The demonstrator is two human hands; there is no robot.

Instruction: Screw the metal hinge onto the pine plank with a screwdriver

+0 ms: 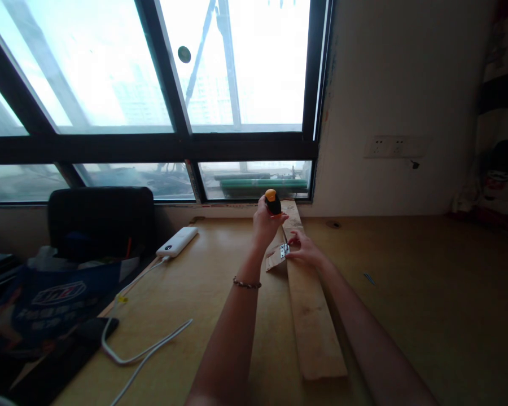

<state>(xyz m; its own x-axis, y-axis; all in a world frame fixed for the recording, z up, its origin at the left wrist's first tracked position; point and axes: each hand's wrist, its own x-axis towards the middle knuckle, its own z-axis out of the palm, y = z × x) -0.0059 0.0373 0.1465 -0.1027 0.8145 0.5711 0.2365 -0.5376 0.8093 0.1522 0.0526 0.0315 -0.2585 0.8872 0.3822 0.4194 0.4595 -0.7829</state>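
My left hand (266,223) is closed around the black and orange handle of a screwdriver (273,201), held above the wooden plank. The screwdriver's shaft is mostly hidden from view. Below it, a silver metal hinge (284,251) lies between a small wood piece (275,259) and the left edge of the long wooden plank (315,321). My right hand (305,248) rests on the plank, its thumb and fingers closed at the hinge's right side. Whether a screw is between those fingers is too small to tell.
Small metal screws (369,278) lie on the table (427,316) to the right. A white power bank (178,242) with a white cable (148,355) is on the left. Beyond the left edge stand a black chair (101,217) and a blue bag (63,299). A window and wall border the back.
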